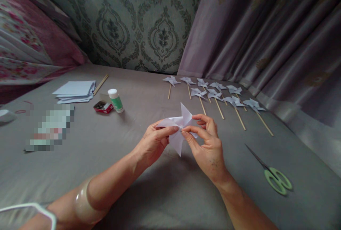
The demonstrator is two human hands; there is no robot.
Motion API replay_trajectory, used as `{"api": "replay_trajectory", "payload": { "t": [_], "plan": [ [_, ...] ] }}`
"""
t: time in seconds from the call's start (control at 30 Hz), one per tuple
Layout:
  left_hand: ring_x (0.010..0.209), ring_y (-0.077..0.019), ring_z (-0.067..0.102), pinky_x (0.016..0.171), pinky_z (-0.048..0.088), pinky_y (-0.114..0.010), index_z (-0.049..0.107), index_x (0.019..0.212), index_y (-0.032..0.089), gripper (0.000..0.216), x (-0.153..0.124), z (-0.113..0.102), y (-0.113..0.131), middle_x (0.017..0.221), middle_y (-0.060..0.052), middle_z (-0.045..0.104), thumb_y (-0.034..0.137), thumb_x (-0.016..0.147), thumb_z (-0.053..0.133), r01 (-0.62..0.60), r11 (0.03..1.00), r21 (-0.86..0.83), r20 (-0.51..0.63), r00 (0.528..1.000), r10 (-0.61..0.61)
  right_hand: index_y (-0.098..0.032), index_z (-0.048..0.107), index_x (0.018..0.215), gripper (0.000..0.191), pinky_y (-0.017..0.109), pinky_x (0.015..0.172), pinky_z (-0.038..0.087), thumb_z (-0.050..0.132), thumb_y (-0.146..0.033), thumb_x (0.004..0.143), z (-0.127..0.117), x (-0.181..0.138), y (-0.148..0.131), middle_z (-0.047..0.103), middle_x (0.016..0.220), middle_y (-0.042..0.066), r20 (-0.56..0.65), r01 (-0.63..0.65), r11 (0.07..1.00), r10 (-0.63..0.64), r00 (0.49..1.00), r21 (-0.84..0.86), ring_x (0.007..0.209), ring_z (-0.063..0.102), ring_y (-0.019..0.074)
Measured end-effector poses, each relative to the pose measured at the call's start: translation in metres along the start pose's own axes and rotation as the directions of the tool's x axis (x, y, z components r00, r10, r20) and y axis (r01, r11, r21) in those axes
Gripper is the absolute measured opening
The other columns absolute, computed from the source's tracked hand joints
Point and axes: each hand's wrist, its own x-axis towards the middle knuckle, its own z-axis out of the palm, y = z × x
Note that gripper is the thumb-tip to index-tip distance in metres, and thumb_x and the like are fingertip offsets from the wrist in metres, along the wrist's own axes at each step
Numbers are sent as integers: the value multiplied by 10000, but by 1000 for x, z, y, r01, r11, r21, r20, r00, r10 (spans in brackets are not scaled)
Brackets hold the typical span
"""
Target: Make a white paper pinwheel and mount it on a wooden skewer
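A white paper pinwheel [177, 143] without a visible stick is held up in front of me, its pointed blades spread. My left hand [154, 141] grips it from the left, with the thumb lying near the centre. At the middle of the pinwheel, my right hand [207, 144] pinches with thumb and index finger. Whatever small thing may be between those two fingertips is too small to make out. Another finger of the right hand reaches toward the upper right blade.
Several finished pinwheels [234, 102] on sticks lie at the back right. Scissors [277, 180] with green handles rest at the right. Further left are a glue stick [116, 101], a small red box [103, 107], folded paper sheets [76, 89], loose sticks [101, 84] and a blurred-out item [53, 127].
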Motion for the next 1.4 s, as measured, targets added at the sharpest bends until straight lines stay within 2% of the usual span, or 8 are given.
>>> {"api": "replay_trajectory", "payload": {
  "t": [0.43,0.63,0.83,1.1,1.4],
  "plan": [
    [667,-131,616,673,474,-250,738,777,122,197,-1,1,0,729,-35,699,166,597,806,-15,1000,16,3,1000,15,-233,705,828,77,438,924,461,639,-259,858,0,1,0,557,1137,70,3,-19,1000,19,1000,23,1043,512,221],
    [679,-136,622,688,467,-251,733,754,127,196,-1,2,-1,713,-29,701,163,583,821,-53,998,31,1,999,53,-221,698,802,92,444,930,460,635,-263,854,-1,2,0,560,1127,73,25,-67,996,66,998,57,1050,516,224],
    [710,-149,641,723,472,-265,735,800,134,223,-2,1,-3,783,-50,731,179,598,818,-65,996,57,26,998,64,-214,695,783,81,422,917,470,648,-252,837,-1,3,0,571,1106,76,53,-130,986,125,991,106,1057,531,219],
    [662,-129,615,665,452,-240,730,740,141,217,-2,1,-3,734,-35,720,216,571,843,-130,985,114,12,991,130,-214,700,765,108,414,911,481,656,-294,822,-1,4,2,590,1093,82,81,-201,965,190,978,169,1044,561,224],
    [686,-147,638,674,467,-249,743,798,131,227,-1,1,-4,738,-50,728,172,587,817,-57,996,61,5,998,57,-216,703,757,119,431,946,463,654,-299,828,-2,4,3,579,1091,76,110,-209,963,192,975,169,1086,545,231]
  ]
}}
